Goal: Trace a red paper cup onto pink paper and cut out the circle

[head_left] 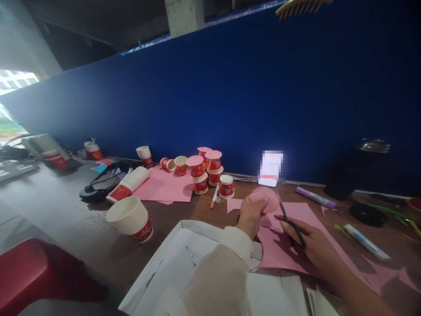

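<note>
Between the thumb and fingers of my left hand is a round pink paper disc, held above the table. My right hand grips black-handled scissors, whose blades point up along the disc's right edge. Under both hands lies a larger pink sheet. Left of the disc stands a small red and white paper cup, beside stacked red cups topped with pink paper discs.
A lit phone leans by the blue partition. Nested paper cups, a white box lid and black headgear are to the left. A purple tube and a clear tube lie right, among pink scraps.
</note>
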A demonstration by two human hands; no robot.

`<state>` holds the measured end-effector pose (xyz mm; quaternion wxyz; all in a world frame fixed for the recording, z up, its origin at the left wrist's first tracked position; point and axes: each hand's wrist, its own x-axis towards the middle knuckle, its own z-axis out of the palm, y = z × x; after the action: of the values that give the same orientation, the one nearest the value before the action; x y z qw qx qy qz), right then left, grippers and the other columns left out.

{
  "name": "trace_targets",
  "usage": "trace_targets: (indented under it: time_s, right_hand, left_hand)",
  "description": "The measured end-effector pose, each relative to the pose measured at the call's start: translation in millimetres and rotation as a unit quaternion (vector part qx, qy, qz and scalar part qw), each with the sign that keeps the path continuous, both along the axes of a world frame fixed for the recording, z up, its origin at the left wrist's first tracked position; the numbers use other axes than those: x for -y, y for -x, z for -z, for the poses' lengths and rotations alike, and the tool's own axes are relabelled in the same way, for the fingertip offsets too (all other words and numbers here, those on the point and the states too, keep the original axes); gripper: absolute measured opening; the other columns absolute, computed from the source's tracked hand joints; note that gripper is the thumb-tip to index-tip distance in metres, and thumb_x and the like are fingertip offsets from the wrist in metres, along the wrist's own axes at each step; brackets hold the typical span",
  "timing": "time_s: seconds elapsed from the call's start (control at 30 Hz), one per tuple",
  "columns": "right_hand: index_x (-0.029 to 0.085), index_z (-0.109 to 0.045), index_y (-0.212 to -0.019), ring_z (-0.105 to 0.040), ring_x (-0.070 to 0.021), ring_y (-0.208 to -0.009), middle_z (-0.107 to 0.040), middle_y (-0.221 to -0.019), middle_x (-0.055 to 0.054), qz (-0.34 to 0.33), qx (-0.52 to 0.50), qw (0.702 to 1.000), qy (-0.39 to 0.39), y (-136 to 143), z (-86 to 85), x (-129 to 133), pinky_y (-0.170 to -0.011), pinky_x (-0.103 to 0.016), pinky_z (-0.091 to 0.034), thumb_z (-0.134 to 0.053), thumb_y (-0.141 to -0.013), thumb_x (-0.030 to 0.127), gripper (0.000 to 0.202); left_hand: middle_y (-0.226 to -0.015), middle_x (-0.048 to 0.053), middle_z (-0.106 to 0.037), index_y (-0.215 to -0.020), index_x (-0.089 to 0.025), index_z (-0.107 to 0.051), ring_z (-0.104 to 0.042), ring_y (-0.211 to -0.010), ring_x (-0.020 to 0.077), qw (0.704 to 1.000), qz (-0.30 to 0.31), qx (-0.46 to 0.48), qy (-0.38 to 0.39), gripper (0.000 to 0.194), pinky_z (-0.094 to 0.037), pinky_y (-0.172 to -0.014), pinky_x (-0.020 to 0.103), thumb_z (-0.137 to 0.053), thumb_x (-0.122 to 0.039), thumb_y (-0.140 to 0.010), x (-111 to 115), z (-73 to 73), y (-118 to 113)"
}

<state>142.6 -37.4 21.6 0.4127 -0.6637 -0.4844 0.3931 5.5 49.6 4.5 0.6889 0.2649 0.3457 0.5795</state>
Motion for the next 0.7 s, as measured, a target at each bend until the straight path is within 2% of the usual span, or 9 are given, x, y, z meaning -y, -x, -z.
trace_targets:
  time_s: [0.17,0.27,0.5,0.7]
  right_hand:
    - [0.018,-0.08,-0.121,-0.054,-0.0152,-0.059,-0.074,-0.082,-0.005,0.001,0.017,1.0,-0.006,-2.2,2.5,-0.7,-0.054,-0.03,-0.047,-0.073,-0.074,0.067,0.068]
    - [0.02,-0.081,-0.12,-0.058,-0.0168,-0.062,-0.077,-0.089,-0.006,0.004,0.032,0.999,-0.01,-4.1,3.5,-1.8,-0.057,-0.031,-0.049,-0.072,-0.075,0.067,0.066]
    - [0.022,-0.08,-0.121,-0.059,-0.0169,-0.063,-0.077,-0.092,-0.006,0.011,0.039,0.999,-0.009,-2.5,4.5,-2.5,-0.058,-0.032,-0.05,-0.07,-0.076,0.07,0.067]
    - [0.019,-0.08,-0.121,-0.053,-0.015,-0.058,-0.073,-0.079,-0.004,0.011,0.022,1.0,-0.011,-0.8,4.1,-0.2,-0.056,-0.031,-0.047,-0.07,-0.077,0.07,0.068]
  left_hand:
    - [-0.084,0.005,-0.071,-0.094,-0.016,-0.071,-0.064,-0.077,0.0178,1.0,0.003,-0.01,-0.008,0.055,-0.051,-0.068,0.03,-0.096,-0.038,-0.05,-1.4,2.5,-1.1]
    - [-0.083,0.004,-0.071,-0.096,-0.016,-0.071,-0.064,-0.075,0.0178,1.0,0.013,-0.014,-0.004,0.057,-0.051,-0.066,0.029,-0.096,-0.038,-0.05,-2.3,5.4,-1.9]
    - [-0.092,0.007,-0.073,-0.098,-0.016,-0.072,-0.067,-0.084,0.0194,1.0,0.013,-0.012,-0.005,0.05,-0.056,-0.077,0.032,-0.093,-0.031,-0.056,-3.2,9.0,-2.8]
    - [-0.089,0.006,-0.073,-0.097,-0.015,-0.071,-0.068,-0.081,0.0199,1.0,-0.001,-0.004,-0.004,0.052,-0.057,-0.073,0.033,-0.094,-0.036,-0.055,-3.6,9.8,-4.4]
